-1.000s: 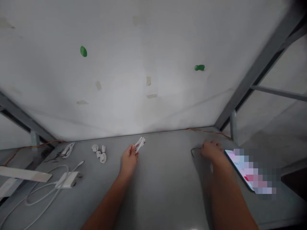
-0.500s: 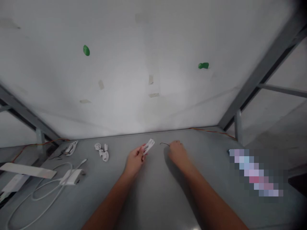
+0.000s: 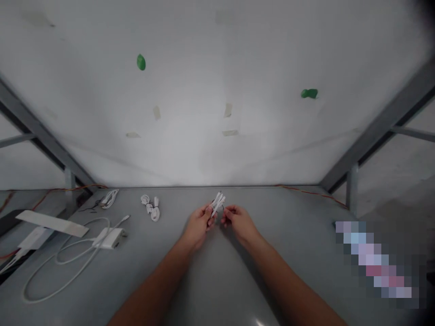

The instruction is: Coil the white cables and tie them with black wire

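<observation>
While a folded white cable bundle is standing nearly upright just above the middle of the grey table, the person's left hand is pinching its lower end between thumb and fingertips, the strands sticking up past the knuckles toward the wall. The right hand is sitting just beside it on the right, its fingers drawn narrowly together and pointing at the base of the bundle. Whether they are touching the bundle or nipping something finer is too small to tell. Both forearms are reaching in from the near edge and converging on that one spot.

To the left, a small cluster of coiled white cables is lying on the table, well apart from the hands. Farther left, another loose white cable hank is resting near the back edge. Nearer the left corner, a white adapter is trailing a long white cord in a wide loop, beside a flat white strip. A thin orange wire is running along the back right edge. Behind it all, a pale wall is showing two green marks and scraps of tape. A blurred-out patch is covering the table's right side.
</observation>
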`<state>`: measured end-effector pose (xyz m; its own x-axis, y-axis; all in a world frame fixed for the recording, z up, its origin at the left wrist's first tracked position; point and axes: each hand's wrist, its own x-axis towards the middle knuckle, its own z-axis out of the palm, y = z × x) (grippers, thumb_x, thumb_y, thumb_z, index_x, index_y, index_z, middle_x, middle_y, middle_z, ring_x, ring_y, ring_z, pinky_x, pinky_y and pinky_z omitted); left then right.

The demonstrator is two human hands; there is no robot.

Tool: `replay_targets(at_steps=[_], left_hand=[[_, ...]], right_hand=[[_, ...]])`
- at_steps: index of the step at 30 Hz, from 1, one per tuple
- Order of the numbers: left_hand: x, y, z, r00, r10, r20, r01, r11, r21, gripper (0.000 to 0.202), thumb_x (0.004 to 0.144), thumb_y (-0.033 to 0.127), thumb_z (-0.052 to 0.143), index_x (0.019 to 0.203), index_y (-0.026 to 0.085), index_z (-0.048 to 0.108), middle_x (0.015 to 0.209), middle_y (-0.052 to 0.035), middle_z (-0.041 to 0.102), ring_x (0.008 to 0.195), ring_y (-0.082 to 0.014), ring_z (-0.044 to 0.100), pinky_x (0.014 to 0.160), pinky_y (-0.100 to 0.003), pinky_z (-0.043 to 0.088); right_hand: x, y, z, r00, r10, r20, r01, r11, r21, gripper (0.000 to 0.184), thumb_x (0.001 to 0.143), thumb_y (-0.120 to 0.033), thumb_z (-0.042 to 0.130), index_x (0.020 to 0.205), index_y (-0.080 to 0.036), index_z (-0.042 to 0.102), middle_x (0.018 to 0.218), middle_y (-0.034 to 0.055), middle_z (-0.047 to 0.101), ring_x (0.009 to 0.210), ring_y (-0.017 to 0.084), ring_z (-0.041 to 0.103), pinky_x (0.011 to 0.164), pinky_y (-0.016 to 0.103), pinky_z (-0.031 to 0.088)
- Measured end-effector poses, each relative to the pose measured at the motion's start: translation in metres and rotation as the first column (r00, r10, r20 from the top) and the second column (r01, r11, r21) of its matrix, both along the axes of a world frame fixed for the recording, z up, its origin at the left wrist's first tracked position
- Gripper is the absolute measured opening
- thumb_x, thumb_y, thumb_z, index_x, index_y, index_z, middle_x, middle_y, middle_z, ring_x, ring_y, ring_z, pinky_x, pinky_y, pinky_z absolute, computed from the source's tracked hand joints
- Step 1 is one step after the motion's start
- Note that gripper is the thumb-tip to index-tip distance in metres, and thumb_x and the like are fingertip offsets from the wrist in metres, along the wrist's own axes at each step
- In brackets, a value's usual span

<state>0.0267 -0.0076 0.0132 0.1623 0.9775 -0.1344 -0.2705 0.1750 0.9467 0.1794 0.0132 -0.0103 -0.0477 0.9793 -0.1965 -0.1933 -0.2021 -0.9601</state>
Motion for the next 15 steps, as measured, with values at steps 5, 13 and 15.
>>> replay_targets(at_steps=[5, 13, 15], left_hand=[[0.002, -0.005, 0.003, 0.992, -0.113, 0.051, 0.114, 0.993, -0.019, 0.063, 0.077, 0.063, 0.076, 0.118, 0.014, 0.07, 0.073, 0.0027, 0.051, 0.053, -0.0067, 0.027, 0.049, -0.023, 0.018], [0.005, -0.005, -0.004, 0.978, -0.132, -0.161, 0.126, 0.991, -0.048, 0.076, 0.084, 0.07, 0.064, 0.138, 0.017, 0.063, 0.074, 0.0013, 0.055, 0.055, -0.0089, 0.037, 0.052, -0.022, 0.024], [0.001, -0.001, -0.006, 0.983, -0.044, -0.176, 0.043, 0.999, -0.009, 0.074, 0.084, 0.071, 0.062, 0.135, 0.018, 0.064, 0.074, 0.0014, 0.057, 0.056, -0.0095, 0.04, 0.052, -0.022, 0.027]], right_hand=[[0.01, 0.008, 0.004, 0.976, -0.18, -0.121, 0.173, 0.983, -0.069, 0.026, 0.072, -0.035, 0.082, 0.077, -0.023, 0.06, 0.069, 0.0022, 0.063, 0.065, 0.018, 0.06, 0.061, 0.031, 0.05], [-0.002, -0.006, 0.018, 0.983, 0.069, -0.173, -0.073, 0.997, -0.017, 0.012, 0.068, -0.027, 0.075, 0.066, -0.019, 0.067, 0.064, 0.0025, 0.063, 0.058, 0.015, 0.053, 0.054, 0.028, 0.041], [-0.007, -0.01, 0.018, 0.979, 0.105, -0.176, -0.11, 0.994, -0.021, 0.019, 0.066, -0.03, 0.08, 0.073, -0.017, 0.069, 0.067, 0.0023, 0.065, 0.056, 0.013, 0.053, 0.052, 0.026, 0.04]])
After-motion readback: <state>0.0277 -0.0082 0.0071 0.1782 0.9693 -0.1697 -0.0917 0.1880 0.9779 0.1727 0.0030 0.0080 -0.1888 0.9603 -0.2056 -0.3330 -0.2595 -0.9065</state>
